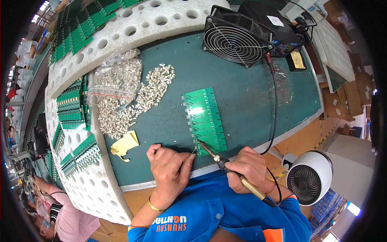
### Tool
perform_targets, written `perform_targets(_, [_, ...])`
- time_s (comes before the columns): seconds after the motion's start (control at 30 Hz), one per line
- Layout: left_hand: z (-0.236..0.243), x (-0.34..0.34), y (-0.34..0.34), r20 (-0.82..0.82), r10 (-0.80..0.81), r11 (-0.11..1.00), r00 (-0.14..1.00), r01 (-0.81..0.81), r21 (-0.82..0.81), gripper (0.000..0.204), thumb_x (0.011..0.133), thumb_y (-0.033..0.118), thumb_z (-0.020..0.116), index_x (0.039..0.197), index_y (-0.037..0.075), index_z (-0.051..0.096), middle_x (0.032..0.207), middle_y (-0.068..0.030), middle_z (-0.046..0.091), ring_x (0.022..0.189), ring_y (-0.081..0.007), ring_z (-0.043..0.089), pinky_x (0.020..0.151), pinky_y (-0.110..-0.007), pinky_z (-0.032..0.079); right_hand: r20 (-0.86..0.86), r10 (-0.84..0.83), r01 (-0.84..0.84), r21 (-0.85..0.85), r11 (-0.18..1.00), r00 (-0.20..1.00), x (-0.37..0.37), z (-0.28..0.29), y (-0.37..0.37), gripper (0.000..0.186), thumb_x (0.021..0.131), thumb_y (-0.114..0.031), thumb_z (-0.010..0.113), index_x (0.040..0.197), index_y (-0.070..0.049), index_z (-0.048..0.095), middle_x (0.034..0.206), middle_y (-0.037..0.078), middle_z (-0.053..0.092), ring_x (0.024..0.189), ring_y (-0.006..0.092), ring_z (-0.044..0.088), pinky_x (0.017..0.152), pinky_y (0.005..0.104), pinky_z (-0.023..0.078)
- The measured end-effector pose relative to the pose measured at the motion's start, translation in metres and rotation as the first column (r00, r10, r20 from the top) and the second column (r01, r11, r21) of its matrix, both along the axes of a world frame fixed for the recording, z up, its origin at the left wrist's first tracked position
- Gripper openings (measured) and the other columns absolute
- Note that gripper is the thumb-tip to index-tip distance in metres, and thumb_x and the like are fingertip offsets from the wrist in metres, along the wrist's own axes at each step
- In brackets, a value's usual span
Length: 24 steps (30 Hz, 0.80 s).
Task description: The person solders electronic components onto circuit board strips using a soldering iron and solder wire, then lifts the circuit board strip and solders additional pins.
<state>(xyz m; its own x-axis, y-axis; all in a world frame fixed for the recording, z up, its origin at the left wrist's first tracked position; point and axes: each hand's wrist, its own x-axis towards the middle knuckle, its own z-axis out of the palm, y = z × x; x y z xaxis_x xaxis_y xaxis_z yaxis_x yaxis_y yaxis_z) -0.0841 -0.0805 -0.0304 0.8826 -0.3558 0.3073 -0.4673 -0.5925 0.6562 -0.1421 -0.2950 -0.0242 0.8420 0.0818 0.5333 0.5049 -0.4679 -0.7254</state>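
A green circuit board panel (206, 126) lies on the bench in front of me, with a row of small pale connectors along its left edge. My right hand (248, 167) is wrapped round a soldering iron (221, 162). The iron's tip meets the panel's lower left part, by the connectors. Close to the panel's lower left corner, my left hand (170, 166) is closed, thumb and forefinger pinching a thin strand of solder wire (194, 151). Left of the panel, a heap of small white and metal connectors (155, 86) spreads beside a clear plastic bag (117, 80) of the same parts.
White foam trays (90, 189) border the bench at left and back, bearing several green boards (71, 107). Yellow paper (125, 144) lies near my left hand. A black fan (236, 42) and soldering station stand at the back right. A white fan (308, 177) is at right. A co-worker (72, 211) sits at left.
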Motion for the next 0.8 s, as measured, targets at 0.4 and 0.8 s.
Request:
perform_targets(0.4, [-0.0013, -0.0001, 0.0005, -0.004, -0.011, 1.0, 1.0, 0.011, -0.003, 0.014, 0.071, 0.006, 0.083, 0.073, 0.009, 0.07, 0.065, -0.0023, 0.055, 0.066, -0.0205, 0.055, 0.088, -0.041, 0.04, 0.014, -0.018, 0.018, -0.011, 1.0, 1.0, -0.0043, -0.0019, 0.0023, 0.02, 0.081, -0.014, 0.074, 0.095, -0.002, 0.066, 0.06, 0.005, 0.057, 0.048, 0.0207, 0.055, 0.049, 0.032, 0.041])
perform_targets(0.8, [-0.0015, 0.0002, 0.0008, 0.0, -0.017, 1.0, 1.0, 0.017, -0.004, 0.014, 0.07, 0.006, 0.084, 0.073, 0.009, 0.07, 0.064, -0.0021, 0.055, 0.065, -0.0207, 0.054, 0.086, -0.04, 0.04, 0.008, 0.004, -0.004, -0.032, 0.999, 1.0, -0.0091, -0.0025, 0.0025, 0.029, 0.091, -0.026, 0.073, 0.098, 0.001, 0.065, 0.061, 0.005, 0.058, 0.05, 0.0209, 0.057, 0.05, 0.0325, 0.044])
